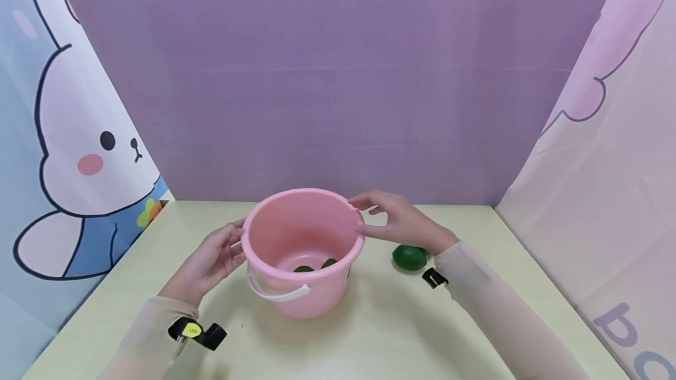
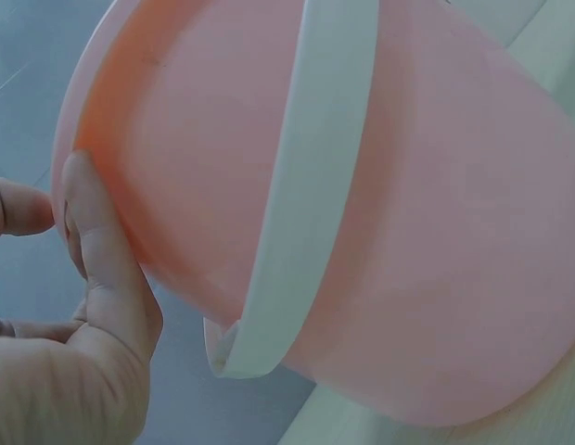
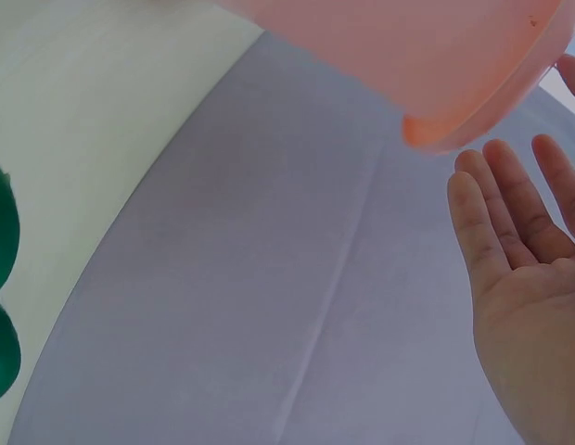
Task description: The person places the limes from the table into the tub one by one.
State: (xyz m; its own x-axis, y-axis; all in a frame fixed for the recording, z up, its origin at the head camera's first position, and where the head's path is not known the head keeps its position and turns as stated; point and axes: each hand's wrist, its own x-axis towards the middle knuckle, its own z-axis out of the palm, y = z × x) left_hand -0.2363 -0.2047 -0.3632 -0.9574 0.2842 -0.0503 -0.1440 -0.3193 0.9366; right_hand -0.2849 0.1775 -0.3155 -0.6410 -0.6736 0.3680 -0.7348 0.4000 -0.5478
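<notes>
A pink bucket [image 1: 303, 292] with a white handle [image 1: 280, 296] stands at the middle of the table, its mouth facing up and slightly toward me. My left hand [image 1: 213, 260] pinches the left rim; the left wrist view shows its digits on both sides of the edge [image 2: 70, 111]. At the right rim, my right hand [image 1: 398, 219] touches the bucket with its fingers mostly straight, several fingertips standing off the rim in the right wrist view. Two dark green fruits [image 1: 303, 268], partly hidden by the front wall, lie inside.
Beneath my right wrist, a green lime-like fruit [image 1: 409, 257] lies on the pale table [image 1: 253, 356]; a second green piece [image 3: 2, 350] shows beside it in the right wrist view. A purple cloth [image 1: 338, 87] hangs behind, with printed cartoon sheets at both sides.
</notes>
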